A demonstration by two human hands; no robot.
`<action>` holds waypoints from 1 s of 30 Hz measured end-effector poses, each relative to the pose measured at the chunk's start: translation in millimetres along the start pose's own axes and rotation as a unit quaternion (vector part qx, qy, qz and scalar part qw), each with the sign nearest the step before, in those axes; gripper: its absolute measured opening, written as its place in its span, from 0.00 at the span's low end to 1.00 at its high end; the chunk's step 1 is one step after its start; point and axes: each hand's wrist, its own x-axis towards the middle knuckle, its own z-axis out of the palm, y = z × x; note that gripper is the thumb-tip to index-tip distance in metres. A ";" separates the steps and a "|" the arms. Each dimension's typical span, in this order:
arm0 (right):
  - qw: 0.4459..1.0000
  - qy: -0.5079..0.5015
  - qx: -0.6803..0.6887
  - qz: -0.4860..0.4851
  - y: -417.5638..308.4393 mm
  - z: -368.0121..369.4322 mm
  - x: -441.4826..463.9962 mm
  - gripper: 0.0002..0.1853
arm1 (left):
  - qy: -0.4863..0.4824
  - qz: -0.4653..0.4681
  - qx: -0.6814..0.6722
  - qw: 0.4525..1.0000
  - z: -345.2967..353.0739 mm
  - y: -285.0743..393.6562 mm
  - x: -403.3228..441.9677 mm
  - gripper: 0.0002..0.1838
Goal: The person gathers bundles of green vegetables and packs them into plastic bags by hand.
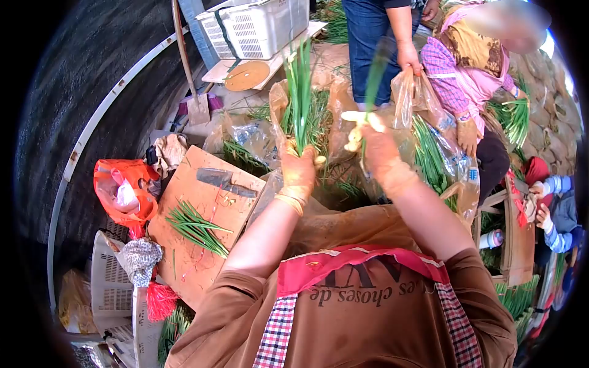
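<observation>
My left hand [298,172], in a yellowish glove, is closed around an upright bunch of chives [300,92] near its lower end. To its right, my right hand [381,154], gloved as well, is closed on chives [375,76] whose green leaves are blurred by motion. Pale strips [354,130] stick out around its fingers. Below and between both hands lies a plastic-lined heap of loose greens [319,116]. On the wooden board [169,236] at my left rest a cleaver [224,182] and a small bunch of chives [197,227].
A white crate [254,27] and a shovel [197,107] stand at the back left. An orange bag [126,193] sits beside the board. One person in jeans [371,49] holds a plastic bag [412,98]; another in a checked sleeve [440,76] is at the right, near more greens [432,153].
</observation>
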 end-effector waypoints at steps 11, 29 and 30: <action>0.994 0.026 -0.072 0.080 13.9 38.3 0.2 0.09 | -0.107 -0.031 -0.060 0.992 14.2 1.9 -28.9 0.12; 0.993 0.014 0.070 0.093 26.7 21.8 2.7 0.07 | -0.144 -0.095 -0.086 0.981 15.1 -14.8 -10.3 0.17; 0.991 0.006 0.077 0.111 23.2 21.6 2.2 0.05 | -0.134 -0.115 -0.096 0.980 15.9 -14.6 -8.9 0.16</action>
